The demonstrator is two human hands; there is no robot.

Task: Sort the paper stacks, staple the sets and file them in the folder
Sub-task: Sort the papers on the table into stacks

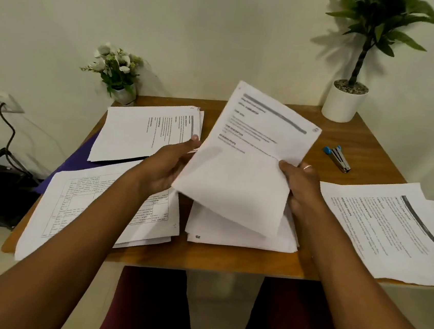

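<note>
The left hand (167,167) and the right hand (299,183) each grip one side edge of a white printed sheet (251,154), thumbs on its front. The sheet is lifted and tilted above the middle stack (230,235) on the wooden worktop (360,142). It has a grey bar and blurred text lines on top; its lower half is blank. A stack with tables (85,209) lies at the left, and another stack (138,134) lies on the purple folder (76,165). A fourth stack (391,231) is at the right, near the blue-ended stapler (338,158).
</note>
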